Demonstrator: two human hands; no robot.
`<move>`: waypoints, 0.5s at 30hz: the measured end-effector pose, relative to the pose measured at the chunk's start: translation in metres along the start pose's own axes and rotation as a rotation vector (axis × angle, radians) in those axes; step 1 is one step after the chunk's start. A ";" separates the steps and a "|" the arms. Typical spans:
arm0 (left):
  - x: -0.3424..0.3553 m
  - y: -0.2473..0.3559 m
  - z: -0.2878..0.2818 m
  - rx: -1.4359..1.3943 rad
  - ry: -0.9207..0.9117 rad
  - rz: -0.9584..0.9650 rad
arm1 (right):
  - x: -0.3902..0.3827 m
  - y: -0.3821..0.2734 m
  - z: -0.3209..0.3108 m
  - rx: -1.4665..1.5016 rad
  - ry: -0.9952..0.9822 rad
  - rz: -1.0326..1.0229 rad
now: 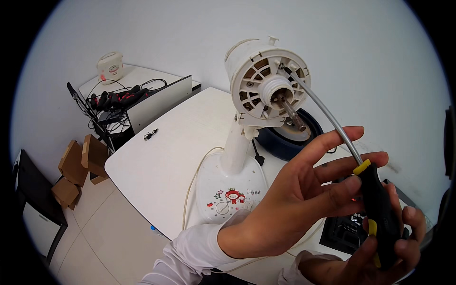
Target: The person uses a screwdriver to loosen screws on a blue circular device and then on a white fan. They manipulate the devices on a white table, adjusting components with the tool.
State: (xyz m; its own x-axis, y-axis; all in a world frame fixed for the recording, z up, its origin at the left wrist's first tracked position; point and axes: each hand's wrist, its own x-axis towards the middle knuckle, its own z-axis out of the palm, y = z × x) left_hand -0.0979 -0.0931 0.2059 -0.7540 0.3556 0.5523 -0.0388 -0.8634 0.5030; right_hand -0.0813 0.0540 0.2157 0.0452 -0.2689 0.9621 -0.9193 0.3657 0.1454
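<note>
A screwdriver [327, 114] with a long metal shank and a black-and-yellow handle slants up to the front of a white fan motor housing [240, 78]. Its tip meets the housing near a screw hole at the upper right of the central collar. My left hand [299, 204] steadies the tool, thumb and fingers around the shank's base and the top of the handle. Lower down, my right hand [403, 242] wraps its fingers round the handle. A metal shaft [293, 114] sticks out of the collar. The housing sits on a white stand [232, 147] with a printed base [211, 183].
Behind the stand lies a dark round part [280, 145]. A black tool case [339, 237] is beneath my hands on the white table [152, 161]. A small black cable [150, 135] lies at left. Beyond are a cable-strewn side table [164, 107], a rice cooker [110, 66] and cardboard boxes [73, 164].
</note>
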 end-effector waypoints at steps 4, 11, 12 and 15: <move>-0.002 0.001 0.000 0.001 0.021 0.008 | -0.004 -0.003 0.000 -0.043 -0.023 0.108; -0.001 -0.001 0.001 -0.010 0.022 0.025 | -0.004 -0.001 0.004 0.023 0.014 0.066; -0.001 -0.001 0.001 -0.009 0.023 0.025 | -0.002 0.002 0.003 0.018 0.005 0.012; -0.002 0.000 0.001 -0.008 0.027 0.025 | -0.001 0.001 0.002 0.017 -0.015 0.012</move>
State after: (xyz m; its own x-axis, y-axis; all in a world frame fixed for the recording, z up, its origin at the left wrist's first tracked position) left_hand -0.0958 -0.0938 0.2053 -0.7720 0.3241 0.5468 -0.0245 -0.8747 0.4840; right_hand -0.0834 0.0530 0.2146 0.0282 -0.2779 0.9602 -0.9263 0.3538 0.1296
